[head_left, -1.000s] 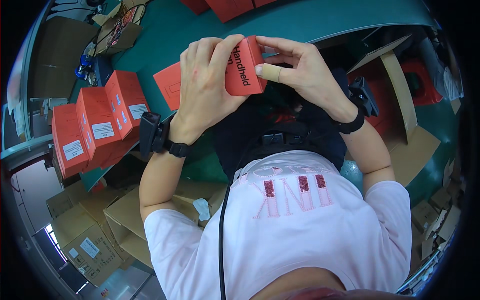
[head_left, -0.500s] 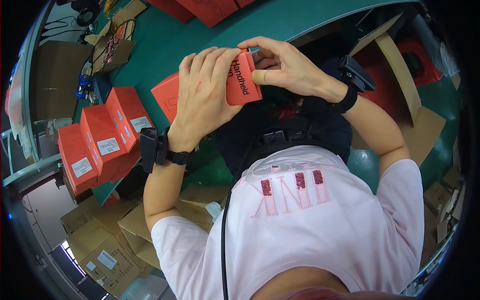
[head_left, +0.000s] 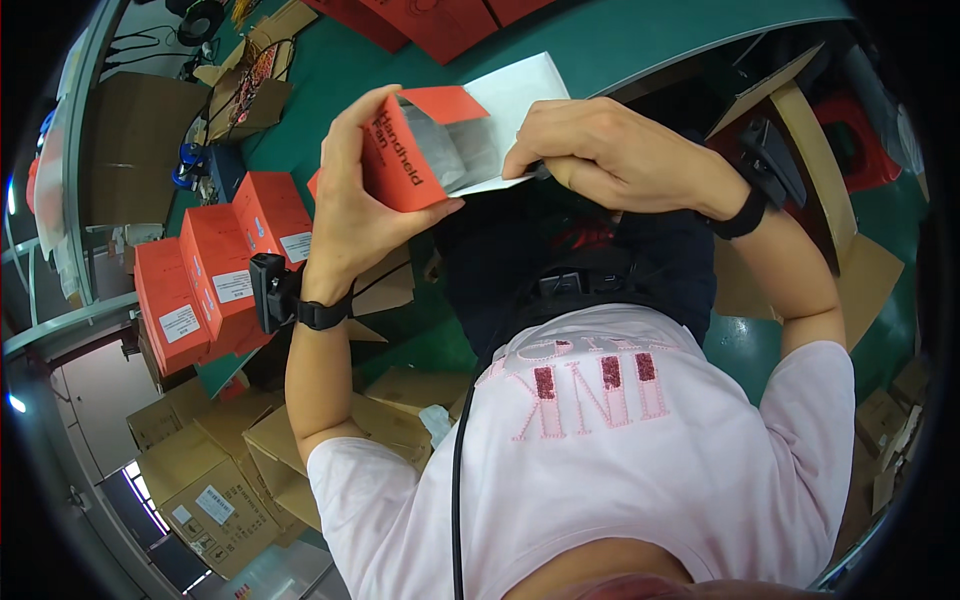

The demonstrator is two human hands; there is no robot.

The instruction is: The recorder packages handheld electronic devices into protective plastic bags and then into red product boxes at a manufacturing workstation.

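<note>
A red cardboard box (head_left: 400, 160) is gripped in my left hand (head_left: 350, 200), the fingers wrapped over its far side and the thumb along its near edge. Its end facing right stands open, with a white-lined lid flap (head_left: 525, 85) swung out and a small red side flap (head_left: 440, 103) raised. Inside shows a translucent plastic bag (head_left: 445, 150); what it contains cannot be made out. My right hand (head_left: 610, 155) is closed at the opening's right side, its index fingertip against the white lining. Something small and dark shows by those fingers, mostly hidden.
Three red boxes (head_left: 205, 275) stand at the left edge of the green table (head_left: 330, 60). More red boxes (head_left: 430, 25) sit at the far side. An open carton with wires (head_left: 250, 100) is far left. Brown cartons (head_left: 205, 490) lie lower left, and an open carton (head_left: 820, 200) stands at right.
The box's end has opened, and its lid flap now swings out to show the white lining and plastic bag. My left hand has shifted left; my right hand has turned and moved slightly right.
</note>
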